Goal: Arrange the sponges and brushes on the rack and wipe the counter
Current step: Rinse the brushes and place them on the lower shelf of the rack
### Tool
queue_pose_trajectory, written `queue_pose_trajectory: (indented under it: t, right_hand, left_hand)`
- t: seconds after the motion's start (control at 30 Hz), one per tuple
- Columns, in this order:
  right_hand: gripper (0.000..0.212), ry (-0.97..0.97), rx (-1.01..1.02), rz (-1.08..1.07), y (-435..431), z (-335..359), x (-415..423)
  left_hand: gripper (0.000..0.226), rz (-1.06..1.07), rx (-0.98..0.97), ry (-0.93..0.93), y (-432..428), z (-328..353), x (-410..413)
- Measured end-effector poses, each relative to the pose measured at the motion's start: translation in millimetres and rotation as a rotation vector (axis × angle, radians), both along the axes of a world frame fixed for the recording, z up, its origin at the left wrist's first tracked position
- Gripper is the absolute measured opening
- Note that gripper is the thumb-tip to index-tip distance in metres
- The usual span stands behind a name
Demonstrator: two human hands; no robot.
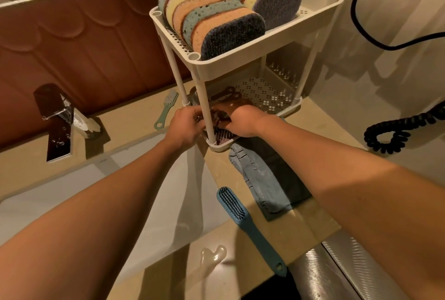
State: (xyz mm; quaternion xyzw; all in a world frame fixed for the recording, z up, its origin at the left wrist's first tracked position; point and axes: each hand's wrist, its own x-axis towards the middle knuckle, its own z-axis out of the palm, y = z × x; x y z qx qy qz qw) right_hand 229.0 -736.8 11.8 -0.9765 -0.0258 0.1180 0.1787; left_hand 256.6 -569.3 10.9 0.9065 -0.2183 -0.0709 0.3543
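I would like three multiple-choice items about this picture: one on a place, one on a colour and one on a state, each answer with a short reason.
1. Where does the long blue plastic brush lie?
A) on the beige counter beside the sink
B) on the rack's top tier
C) inside the sink

2. What colour is the small brush lying left of the white two-tier plastic rack?
A) red
B) pale green
C) black

3. How do the multicoloured sponges sit on the top tier?
A) flat in one pile
B) on edge, in two rows
C) scattered loosely

Answers:
1 A: it rests flat on the counter, to the right of the sink.
2 B: its handle and head are both pale green.
3 B: they stand side by side, with their dark scrub faces toward the camera.
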Motion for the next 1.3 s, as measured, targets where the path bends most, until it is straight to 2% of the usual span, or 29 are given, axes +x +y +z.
queue_pose_trajectory:
  t: [0.17,0.47,0.67,0.87,0.93,1.1,1.3]
  right_hand:
    - [0.035,0.090,-0.063,-0.059,4,-1,8]
    - [0.038,0.097,-0.089,-0.051,-12,5,0]
    - [0.039,0.125,-0.187,-0.010,-17,4,-12]
    - [0.053,0.178,-0.147,-0.007,-8,10,-16]
    - [0.051,0.188,-0.199,-0.004,-2,14,-16]
    - [0.048,0.118,-0.219,0.004,12,28,-32]
    - [0.031,0.014,-0.269,0.005,35,41,-63]
  left_hand:
    - [0.012,-0.012,-0.070,0.097,-1,2,0]
    - [0.018,0.030,-0.041,0.114,3,0,0]
    - [0.022,-0.061,0.094,0.052,7,-2,-22]
    - [0.030,-0.106,0.169,-0.037,10,-5,-35]
    - [0.034,-0.145,0.227,-0.088,12,-3,-35]
    - [0.069,-0.136,0.411,-0.117,24,0,-34]
    - [0.070,-0.105,0.507,-0.062,47,4,-54]
